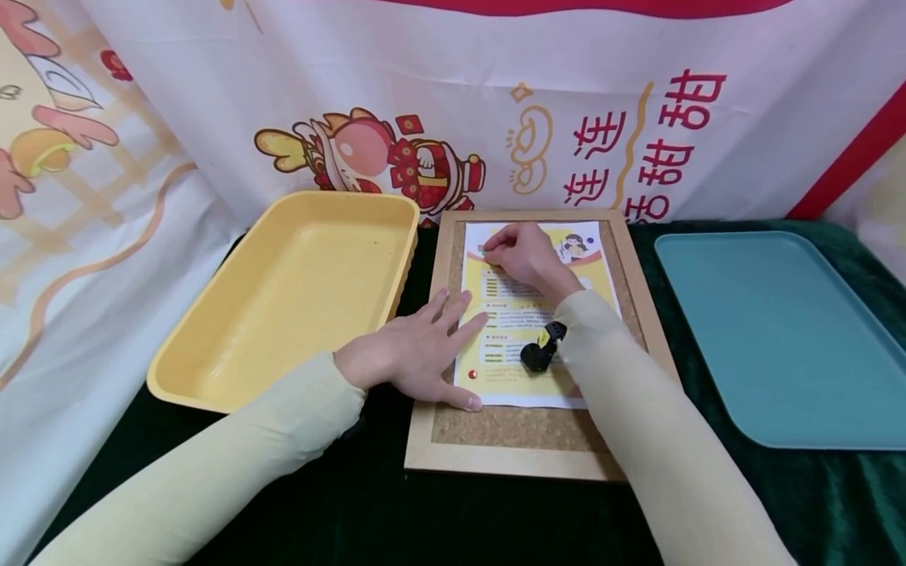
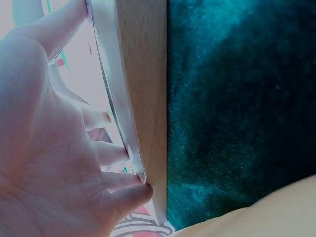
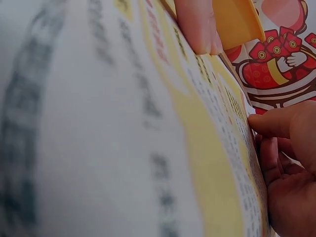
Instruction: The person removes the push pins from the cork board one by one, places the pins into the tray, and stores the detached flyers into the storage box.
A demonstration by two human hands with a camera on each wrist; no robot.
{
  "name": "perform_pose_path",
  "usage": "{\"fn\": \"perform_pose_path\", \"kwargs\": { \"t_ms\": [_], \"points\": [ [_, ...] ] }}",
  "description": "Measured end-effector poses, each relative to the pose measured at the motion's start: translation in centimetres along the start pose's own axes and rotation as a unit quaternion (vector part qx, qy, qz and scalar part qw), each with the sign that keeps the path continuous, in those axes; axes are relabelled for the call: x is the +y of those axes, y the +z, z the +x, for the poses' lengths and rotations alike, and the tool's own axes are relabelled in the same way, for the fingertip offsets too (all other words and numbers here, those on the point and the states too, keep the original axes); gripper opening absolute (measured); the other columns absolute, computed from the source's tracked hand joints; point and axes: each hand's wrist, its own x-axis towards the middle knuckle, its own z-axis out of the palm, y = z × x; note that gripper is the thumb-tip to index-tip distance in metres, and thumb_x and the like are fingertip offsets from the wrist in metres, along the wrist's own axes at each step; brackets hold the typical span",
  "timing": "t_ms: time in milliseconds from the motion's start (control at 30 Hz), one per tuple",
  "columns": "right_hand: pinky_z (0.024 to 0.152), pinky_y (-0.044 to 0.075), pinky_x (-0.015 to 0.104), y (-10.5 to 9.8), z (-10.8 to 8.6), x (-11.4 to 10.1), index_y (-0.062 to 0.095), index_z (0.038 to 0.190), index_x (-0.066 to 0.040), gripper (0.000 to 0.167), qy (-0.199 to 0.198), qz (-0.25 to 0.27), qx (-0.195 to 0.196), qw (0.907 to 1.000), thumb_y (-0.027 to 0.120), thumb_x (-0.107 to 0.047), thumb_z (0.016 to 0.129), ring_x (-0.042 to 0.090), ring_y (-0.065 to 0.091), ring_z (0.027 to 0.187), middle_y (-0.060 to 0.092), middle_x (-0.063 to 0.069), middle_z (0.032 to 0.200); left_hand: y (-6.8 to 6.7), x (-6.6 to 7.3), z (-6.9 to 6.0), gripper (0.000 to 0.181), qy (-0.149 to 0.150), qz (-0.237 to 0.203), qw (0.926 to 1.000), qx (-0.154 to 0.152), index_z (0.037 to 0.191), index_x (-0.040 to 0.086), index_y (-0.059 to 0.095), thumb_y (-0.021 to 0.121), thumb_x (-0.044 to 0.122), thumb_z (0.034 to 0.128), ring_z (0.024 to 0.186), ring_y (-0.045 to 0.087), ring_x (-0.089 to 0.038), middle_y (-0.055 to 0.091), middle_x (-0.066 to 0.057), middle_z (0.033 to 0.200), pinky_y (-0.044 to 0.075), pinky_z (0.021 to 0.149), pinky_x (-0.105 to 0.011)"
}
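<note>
A cork board [image 1: 524, 428] in a pale wooden frame carries a printed yellow-and-white sheet [image 1: 527, 389]. With fingers spread, my left hand [image 1: 418, 350] rests across the board's left frame, its fingertips on or beside the sheet's left edge. The left wrist view shows that hand [image 2: 54, 163] along the wooden frame [image 2: 145, 98]. My right hand [image 1: 527, 255] is at the sheet's upper left, thumb and fingers bent together against it. Up close, the right thumb [image 3: 276, 122] touches near the sheet's end; anything between the fingertips is hidden. Small round spots, one red [image 1: 473, 375] and one blue [image 1: 591, 240], show near two corners.
Left of the board lies a deep yellow tray [image 1: 304, 275], and right of it a flat teal tray [image 1: 800, 338]. Dark green velvet cloth [image 1: 396, 503] covers the table. A printed white curtain [image 1: 453, 63] hangs behind. A black wrist camera [image 1: 541, 354] sits over the sheet.
</note>
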Motion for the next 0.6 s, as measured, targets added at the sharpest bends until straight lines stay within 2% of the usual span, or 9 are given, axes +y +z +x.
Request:
{"fn": "perform_pose_path", "kwargs": {
  "t_ms": [300, 600],
  "points": [
    [0.089, 0.048, 0.035, 0.16, -0.01, -0.32, 0.076, 0.108, -0.012, 0.013, 0.012, -0.008, 0.001, 0.9999, 0.071, -0.022, 0.102, 0.022, 0.061, 0.096, 0.071, 0.008, 0.108, -0.13, 0.15, -0.04, 0.115, 0.001, 0.001, 1.0, -0.004, 0.173, 0.024, 0.0, 0.054, 0.085, 0.0916, 0.166, -0.009, -0.042, -0.013, -0.014, 0.18, 0.019, 0.133, -0.052],
    [0.091, 0.049, 0.037, 0.07, -0.06, -0.94, 0.075, 0.108, -0.01, 0.014, 0.006, -0.034, 0.0, 0.9994, 0.069, -0.022, 0.102, 0.024, 0.062, 0.098, 0.07, 0.009, 0.113, -0.12, 0.06, -0.02, 0.115, -0.005, 0.005, 1.0, -0.004, 0.173, 0.025, 0.0, 0.053, 0.086, 0.091, 0.166, -0.009, -0.042, -0.013, -0.013, 0.18, 0.021, 0.133, -0.052]
  ]
}}
